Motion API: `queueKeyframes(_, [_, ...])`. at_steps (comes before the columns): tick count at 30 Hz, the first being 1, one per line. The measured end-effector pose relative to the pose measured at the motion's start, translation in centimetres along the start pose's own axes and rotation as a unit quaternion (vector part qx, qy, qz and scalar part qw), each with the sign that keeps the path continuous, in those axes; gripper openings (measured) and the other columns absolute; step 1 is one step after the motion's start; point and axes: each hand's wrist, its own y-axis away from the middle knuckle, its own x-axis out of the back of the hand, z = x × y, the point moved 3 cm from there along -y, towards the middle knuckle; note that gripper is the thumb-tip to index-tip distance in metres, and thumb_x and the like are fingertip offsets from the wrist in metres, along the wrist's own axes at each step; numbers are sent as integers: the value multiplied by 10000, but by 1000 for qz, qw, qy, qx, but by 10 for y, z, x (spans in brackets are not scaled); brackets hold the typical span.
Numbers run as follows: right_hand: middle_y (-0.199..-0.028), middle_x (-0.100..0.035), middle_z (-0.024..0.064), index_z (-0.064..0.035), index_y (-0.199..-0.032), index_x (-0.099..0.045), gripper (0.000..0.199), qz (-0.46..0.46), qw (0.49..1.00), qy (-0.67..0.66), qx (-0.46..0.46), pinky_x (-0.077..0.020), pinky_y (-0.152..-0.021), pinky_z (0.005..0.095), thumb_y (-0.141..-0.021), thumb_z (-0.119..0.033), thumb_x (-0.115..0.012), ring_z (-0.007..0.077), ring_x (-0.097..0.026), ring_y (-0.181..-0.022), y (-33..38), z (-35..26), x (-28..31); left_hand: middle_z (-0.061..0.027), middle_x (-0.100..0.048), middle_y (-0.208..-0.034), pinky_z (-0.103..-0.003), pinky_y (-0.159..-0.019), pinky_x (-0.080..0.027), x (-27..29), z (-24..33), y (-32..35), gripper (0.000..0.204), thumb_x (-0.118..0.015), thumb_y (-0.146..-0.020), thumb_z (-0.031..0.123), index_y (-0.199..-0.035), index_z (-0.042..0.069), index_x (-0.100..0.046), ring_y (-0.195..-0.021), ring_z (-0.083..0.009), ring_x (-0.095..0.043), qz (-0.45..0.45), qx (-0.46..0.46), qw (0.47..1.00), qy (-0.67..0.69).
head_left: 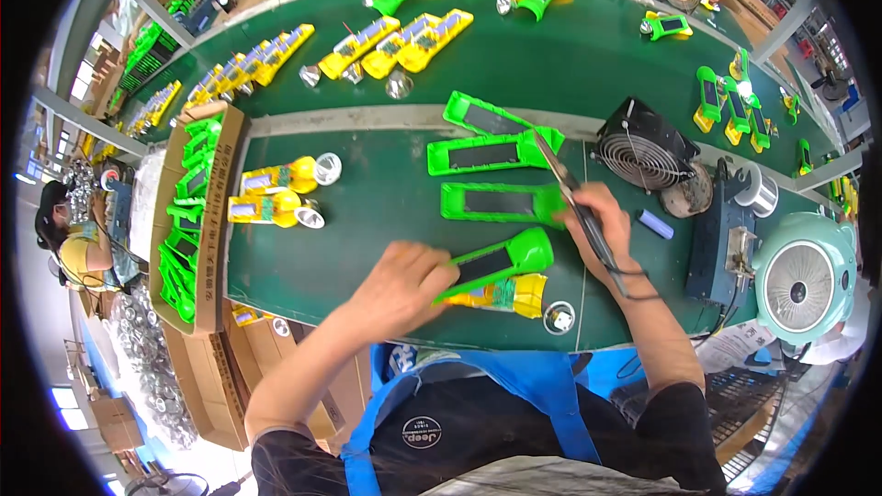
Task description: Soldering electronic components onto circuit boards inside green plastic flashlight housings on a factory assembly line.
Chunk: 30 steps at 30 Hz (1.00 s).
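My left hand [401, 287] grips the left end of a green lamp shell [505, 262] with a dark solar panel in it. Just under that shell lies a yellow lamp housing [522, 296] with a green circuit board, a round silver reflector [559, 318] beside it. Pen-fashion, my right hand [602, 225] holds a soldering iron [559, 167], tilted, its cord trailing along my wrist. Near the iron's far end lie more green shells [487, 154], one of them [496, 202] reaching close to my right fingers.
Two yellow housings [271, 209] lie left, near a cardboard box [220, 220] of green shells. On the right stand a black fan [643, 152], a blue soldering station [715, 248], a solder spool [757, 191] and a mint fan [799, 280]. Beyond, lamp parts line a green belt [551, 55]; co-workers sit around.
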Motion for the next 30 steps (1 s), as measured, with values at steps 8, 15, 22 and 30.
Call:
queueKeyframes(8, [-1088,-536,145,-59,-1225,-392,377,128,972,-153,-128,-520,-833,367,-976,-259,-590,258,-688,-861,61,-22,50,-137,-565,-1039,-370,-880,-481,58,-58,-54,497,-775,-715,31,-1100,63,-463,-985,-343,-595,146,166,965,140])
queueKeyframes(15, [-952,-659,140,-71,-1061,-584,365,7,999,-31,16,-535,-672,390,-767,-151,-784,318,-647,-805,29,-26,15,-165,-636,-1052,-440,-829,-504,-16,-165,-223,552,-801,-766,214,-1160,66,-444,-983,-331,-629,206,193,956,86])
queueKeyframes(22, [-967,-619,132,-76,-1096,-557,443,-37,997,-68,-9,-544,-633,375,-721,-48,-790,311,-654,-759,21,-29,20,-136,-576,-1225,-503,-928,-407,25,-207,-239,413,-734,-809,354,-1088,55,-674,-1156,-342,-488,269,249,899,-238])
queueKeyframes(30, [-903,-729,84,-100,-1070,-521,325,-47,994,-69,-76,-512,-744,404,-797,-94,-697,299,-641,-865,29,-25,16,-124,-586,-1168,-453,-873,-432,15,-220,-241,571,-758,-741,266,-1230,97,-516,-1075,-304,-559,43,218,915,-336])
